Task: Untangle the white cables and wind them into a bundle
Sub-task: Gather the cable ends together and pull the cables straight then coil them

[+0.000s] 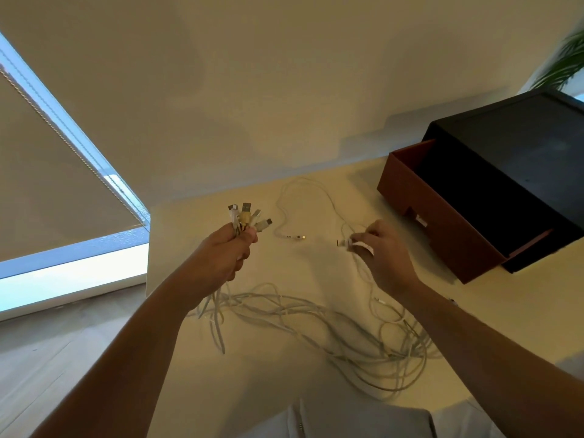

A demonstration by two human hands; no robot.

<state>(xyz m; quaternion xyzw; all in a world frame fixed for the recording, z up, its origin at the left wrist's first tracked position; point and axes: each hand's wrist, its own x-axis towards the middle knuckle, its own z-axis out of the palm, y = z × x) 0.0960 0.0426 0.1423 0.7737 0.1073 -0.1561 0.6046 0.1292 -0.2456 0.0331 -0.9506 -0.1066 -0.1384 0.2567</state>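
Note:
My left hand (pixel 226 254) is raised over the white table (pixel 177 358) and grips several white cables just below their plugs (pixel 248 216), which stick up from the fist. Their cords hang down into a loose tangle of white cables (pixel 316 324) spread across the table's near half. To the right, my right hand (pixel 384 257) pinches one more white cable end (pixel 346 242) between thumb and fingers, its plug pointing left. Another white cable (pixel 303 197) loops on the table beyond the hands, its free end (pixel 297 237) lying between them.
A brown drawer (pixel 442 216) stands pulled out of a black box (pixel 521 147) at the table's right back. The cream wall runs behind the table. On the left are a window with a roller blind (pixel 47 159) and wooden floor (pixel 63 343).

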